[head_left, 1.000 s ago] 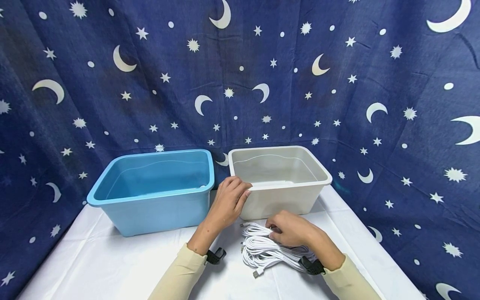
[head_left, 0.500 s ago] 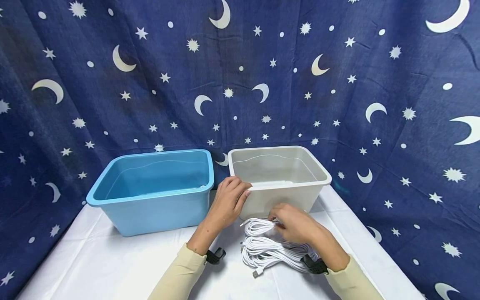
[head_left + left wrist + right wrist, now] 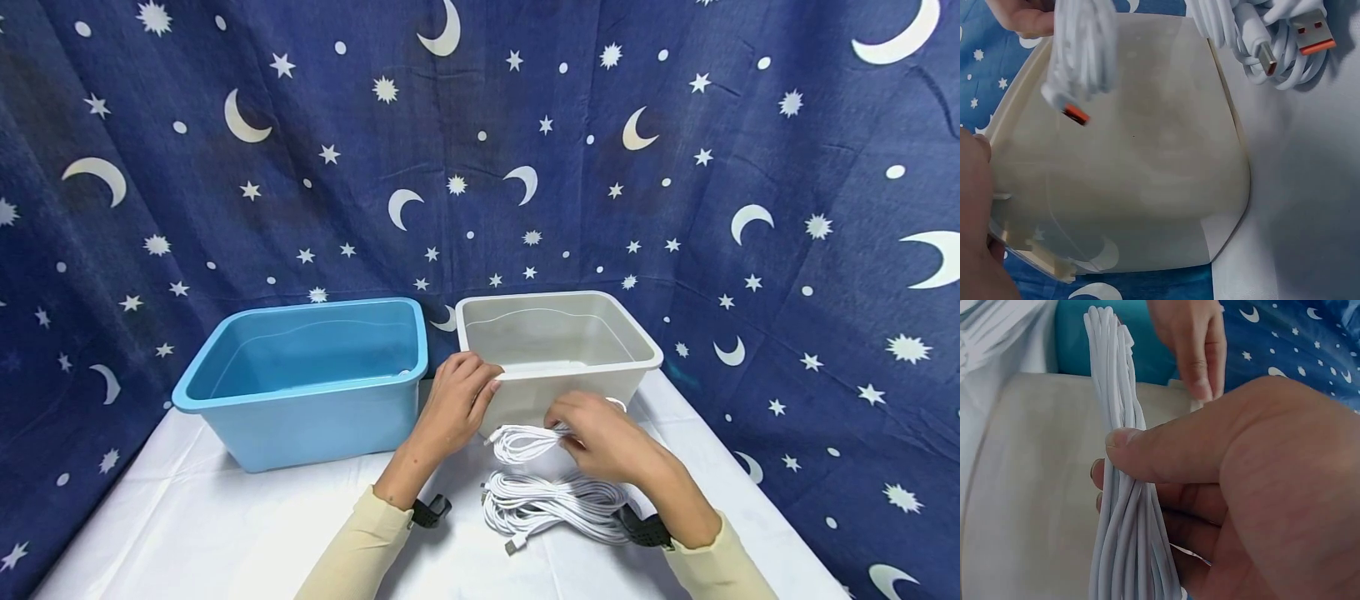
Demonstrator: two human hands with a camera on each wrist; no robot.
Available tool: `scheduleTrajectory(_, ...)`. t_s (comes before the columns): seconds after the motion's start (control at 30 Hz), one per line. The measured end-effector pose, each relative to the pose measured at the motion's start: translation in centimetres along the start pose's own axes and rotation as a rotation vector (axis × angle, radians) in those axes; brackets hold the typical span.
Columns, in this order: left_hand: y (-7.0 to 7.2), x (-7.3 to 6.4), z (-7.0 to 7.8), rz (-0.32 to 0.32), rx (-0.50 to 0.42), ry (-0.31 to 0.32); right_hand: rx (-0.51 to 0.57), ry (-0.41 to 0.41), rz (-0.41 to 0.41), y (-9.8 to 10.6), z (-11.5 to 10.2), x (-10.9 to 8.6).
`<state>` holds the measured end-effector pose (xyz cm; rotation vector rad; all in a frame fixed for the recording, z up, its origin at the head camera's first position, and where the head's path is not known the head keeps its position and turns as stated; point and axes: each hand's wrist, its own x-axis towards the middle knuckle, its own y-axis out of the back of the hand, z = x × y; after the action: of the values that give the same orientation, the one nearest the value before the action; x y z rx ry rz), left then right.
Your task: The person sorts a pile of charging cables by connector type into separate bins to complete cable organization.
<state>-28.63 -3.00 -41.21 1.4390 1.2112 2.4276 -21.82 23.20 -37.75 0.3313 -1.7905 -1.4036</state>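
My right hand (image 3: 600, 437) holds a coiled white USB cable (image 3: 519, 444), thumb on one side and fingers on the other, as the right wrist view shows. This coil hangs above the table, close before the front wall of the beige bin (image 3: 517, 408). An orange-lined plug end (image 3: 1076, 114) dangles from it in the left wrist view. My left hand (image 3: 453, 404) grips the beige bin's rim at its front left corner, fingers over the edge. More coiled white cables (image 3: 555, 504) lie on the table below my right hand, a USB plug (image 3: 515, 546) sticking out toward me.
Left of the beige bin stands a blue bin (image 3: 322, 429), a narrow gap between them. A white cloth (image 3: 262, 525) covers the table. Behind and at the sides hangs a dark blue curtain (image 3: 480, 167) with moons and stars.
My right hand has taken hold of one cable coil and lifted it off the pile, up toward the beige bin. The left hand has stayed on the rim.
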Motion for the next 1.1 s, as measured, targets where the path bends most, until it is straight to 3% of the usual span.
scheduleTrajectory(0.73,0.0,0.1,-0.1,0.016,-0.01,-0.017,0.013,0.107,0.236,2.8,0.3,0.3)
scheduleTrajectory(1.1,0.0,0.0,-0.1,0.013,-0.017,-0.015,0.082,0.172,0.512,2.7,1.0,1.3)
